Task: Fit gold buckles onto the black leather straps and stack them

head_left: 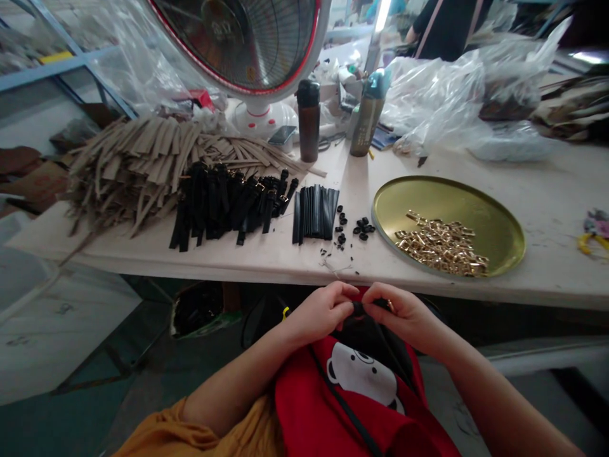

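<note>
My left hand (323,311) and my right hand (404,314) meet just off the table's front edge, above my lap. Between their fingertips runs a short black strap (358,308), mostly covered by the fingers. A bit of gold metal, which looks like a buckle (391,306), shows at my right fingers. On the table ahead lie a row of flat black strips (314,214) and several small black loops (364,227). To their left is a heap of black straps fitted with gold buckles (228,200). A gold oval tray (504,222) at the right holds loose gold buckles (442,246).
A big bundle of tan strips (133,158) covers the table's left part. Behind stand a fan (259,117), a dark bottle (308,120) and a greenish bottle (367,117). Clear plastic bags (442,95) lie at the back right. Yellow-handled pliers (592,244) rest far right.
</note>
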Demonstrator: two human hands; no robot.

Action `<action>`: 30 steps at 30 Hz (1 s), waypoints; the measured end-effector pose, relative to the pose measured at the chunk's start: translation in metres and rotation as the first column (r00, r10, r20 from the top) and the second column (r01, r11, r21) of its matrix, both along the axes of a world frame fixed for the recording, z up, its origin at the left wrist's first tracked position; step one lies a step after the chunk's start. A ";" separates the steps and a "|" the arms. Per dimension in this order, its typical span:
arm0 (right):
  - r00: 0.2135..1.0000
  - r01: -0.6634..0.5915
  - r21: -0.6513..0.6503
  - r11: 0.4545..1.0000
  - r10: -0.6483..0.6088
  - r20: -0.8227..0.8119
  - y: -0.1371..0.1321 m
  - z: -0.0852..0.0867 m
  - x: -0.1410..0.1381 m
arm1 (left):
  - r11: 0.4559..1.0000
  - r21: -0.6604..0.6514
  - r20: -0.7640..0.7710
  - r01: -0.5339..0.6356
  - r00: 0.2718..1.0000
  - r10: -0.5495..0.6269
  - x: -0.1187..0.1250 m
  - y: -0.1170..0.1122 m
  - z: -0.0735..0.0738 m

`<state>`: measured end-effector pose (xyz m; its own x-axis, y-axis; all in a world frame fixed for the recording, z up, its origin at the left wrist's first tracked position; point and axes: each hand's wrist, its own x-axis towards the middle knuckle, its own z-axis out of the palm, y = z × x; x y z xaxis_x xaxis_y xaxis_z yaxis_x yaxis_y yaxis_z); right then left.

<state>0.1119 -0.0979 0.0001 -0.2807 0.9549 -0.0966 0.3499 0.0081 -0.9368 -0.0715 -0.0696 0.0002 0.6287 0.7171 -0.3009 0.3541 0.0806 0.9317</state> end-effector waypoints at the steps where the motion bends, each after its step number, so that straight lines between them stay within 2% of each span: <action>1: 0.999 0.019 -0.049 0.999 -0.020 -0.032 -0.001 0.000 0.001 | 0.999 0.035 0.000 -0.001 1.000 0.001 0.000 -0.002 0.002; 4: 0.985 0.064 -0.215 0.975 -0.097 -0.146 -0.003 -0.004 0.000 | 0.987 0.161 0.001 -0.001 1.000 0.001 -0.002 -0.005 0.011; 6: 0.975 0.064 -0.268 0.961 -0.118 -0.189 -0.003 -0.006 -0.002 | 0.977 0.211 -0.020 -0.001 1.000 0.006 -0.004 -0.007 0.013; 10: 0.982 0.036 -0.257 0.966 -0.082 -0.171 -0.002 -0.005 -0.005 | 0.976 0.217 -0.051 -0.023 0.998 0.035 -0.004 -0.007 0.010; 12: 0.984 0.069 -0.234 0.970 -0.105 -0.145 -0.002 -0.005 -0.006 | 0.973 0.231 -0.065 -0.018 0.997 0.034 -0.003 -0.003 0.009; 17: 0.935 0.240 -0.280 0.930 -0.298 -0.190 -0.002 -0.018 -0.010 | 0.961 0.265 -0.188 0.081 0.982 -0.031 0.004 0.010 0.015; 20: 0.896 0.325 -0.307 0.895 -0.395 -0.203 -0.002 -0.030 -0.015 | 0.965 0.238 -0.234 0.110 0.971 -0.053 0.008 0.014 0.012; 24: 0.854 0.489 -0.182 0.853 -0.511 -0.098 -0.002 -0.042 -0.022 | 0.970 0.228 -0.244 0.085 0.969 -0.027 0.012 0.017 -0.001; 26: 0.835 0.533 -0.143 0.834 -0.546 -0.073 -0.002 -0.046 -0.024 | 0.971 0.220 -0.255 0.095 0.966 -0.037 0.012 0.020 -0.005; 30: 0.813 0.507 -0.279 0.815 -0.560 -0.158 -0.001 -0.055 -0.027 | 0.979 0.155 -0.242 0.129 0.966 -0.089 0.012 0.026 -0.005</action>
